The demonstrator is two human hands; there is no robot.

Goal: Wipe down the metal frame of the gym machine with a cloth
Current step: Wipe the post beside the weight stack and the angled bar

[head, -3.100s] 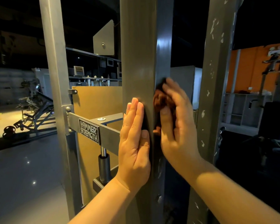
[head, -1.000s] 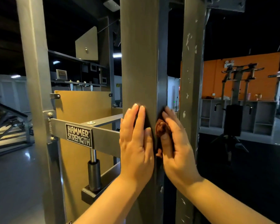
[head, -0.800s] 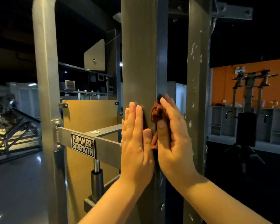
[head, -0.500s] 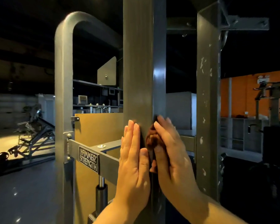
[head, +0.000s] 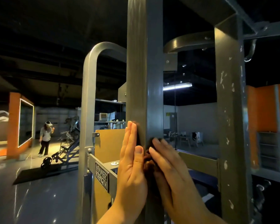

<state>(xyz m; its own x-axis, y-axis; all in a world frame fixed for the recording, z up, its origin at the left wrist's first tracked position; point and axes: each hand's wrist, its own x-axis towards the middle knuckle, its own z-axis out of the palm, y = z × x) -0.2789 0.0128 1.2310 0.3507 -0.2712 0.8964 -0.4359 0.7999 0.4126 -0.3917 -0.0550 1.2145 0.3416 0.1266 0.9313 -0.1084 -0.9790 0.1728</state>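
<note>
your left hand [head: 132, 172] lies flat on the front of the post [head: 144, 78], fingers straight and together, steadying you. your right hand [head: 170, 172] presses the cloth [head: 147, 160] against the post's right side at the same height, fingers [head: 160, 147] stretched over it rather than curled (the thumb is hidden, the hand blurred). you look mid-wipe at best. nothing shows which stretches are clean, and i judge the post above your hands, the curved bar [head: 89, 94] left of the post and the chipped upright [head: 229, 110] right of the post are not yet done.
</note>
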